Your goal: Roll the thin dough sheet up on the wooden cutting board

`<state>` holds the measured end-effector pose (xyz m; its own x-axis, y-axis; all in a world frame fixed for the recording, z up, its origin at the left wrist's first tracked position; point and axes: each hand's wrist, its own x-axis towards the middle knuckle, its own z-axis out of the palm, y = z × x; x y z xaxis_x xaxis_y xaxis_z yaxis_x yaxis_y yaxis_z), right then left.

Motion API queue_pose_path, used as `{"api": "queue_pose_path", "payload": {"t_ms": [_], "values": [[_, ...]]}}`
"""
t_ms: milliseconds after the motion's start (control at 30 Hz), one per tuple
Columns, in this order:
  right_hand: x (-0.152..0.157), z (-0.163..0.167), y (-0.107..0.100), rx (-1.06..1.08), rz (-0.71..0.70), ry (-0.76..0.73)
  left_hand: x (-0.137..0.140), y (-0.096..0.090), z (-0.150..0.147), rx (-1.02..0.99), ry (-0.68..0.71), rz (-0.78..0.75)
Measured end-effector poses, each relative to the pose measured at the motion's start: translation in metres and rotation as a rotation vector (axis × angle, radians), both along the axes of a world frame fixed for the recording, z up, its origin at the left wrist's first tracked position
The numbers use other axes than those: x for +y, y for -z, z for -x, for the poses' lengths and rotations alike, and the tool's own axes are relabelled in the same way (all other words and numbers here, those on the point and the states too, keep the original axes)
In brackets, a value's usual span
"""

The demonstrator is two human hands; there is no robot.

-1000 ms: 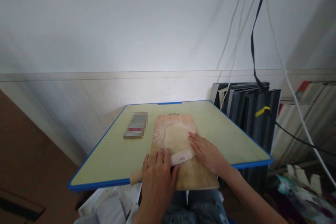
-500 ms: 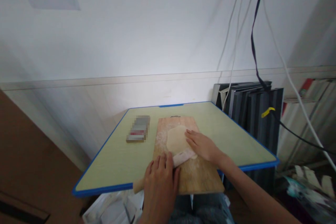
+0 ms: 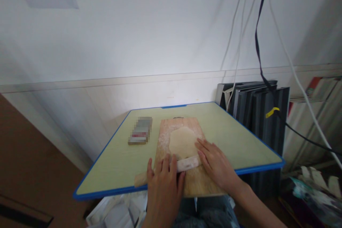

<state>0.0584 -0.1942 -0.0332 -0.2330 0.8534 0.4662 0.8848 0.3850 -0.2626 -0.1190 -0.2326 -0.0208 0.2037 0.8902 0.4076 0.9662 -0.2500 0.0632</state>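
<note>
A wooden rolling pin [image 3: 188, 164], dusted with flour, lies across the near edge of a flat, roughly round sheet of dough [image 3: 183, 142]. My left hand [image 3: 165, 187] presses over the pin's left part, fingers draped across it and thumb near side; the pin's bare end sticks out to the left. My right hand [image 3: 217, 165] has its fingers stretched out. Its fingertips touch the dough's right edge, and the pin's right end meets that hand by the thumb. Under the dough is a floured wooden cutting board [image 3: 201, 181].
The board rests on a pale green table [image 3: 120, 169] with a blue rim and overhangs its near edge. A blurred-out flat box [image 3: 140, 130] lies left of the board. Dark panels [image 3: 267, 114] and hanging cables [image 3: 258, 39] are at the right, against the wall.
My right hand has shifted right and nearer along the dough's edge. The rolling pin's right end has swung slightly nearer, and my left hand's fingers have spread.
</note>
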Motion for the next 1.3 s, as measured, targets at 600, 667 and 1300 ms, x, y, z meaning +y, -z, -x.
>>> {"api": "queue_pose_path", "payload": {"t_ms": [600,667,1300], "values": [[-0.004,-0.004,0.005,0.121,-0.104,-0.074,-0.001,0.01,0.004,-0.013,0.063,-0.128],[-0.005,-0.004,0.005,0.132,-0.106,-0.081,-0.002,0.008,0.007,0.004,0.088,-0.127],[-0.001,-0.008,0.011,0.356,-0.038,-0.117,-0.006,0.006,0.064,-0.138,0.094,-0.065]]}}
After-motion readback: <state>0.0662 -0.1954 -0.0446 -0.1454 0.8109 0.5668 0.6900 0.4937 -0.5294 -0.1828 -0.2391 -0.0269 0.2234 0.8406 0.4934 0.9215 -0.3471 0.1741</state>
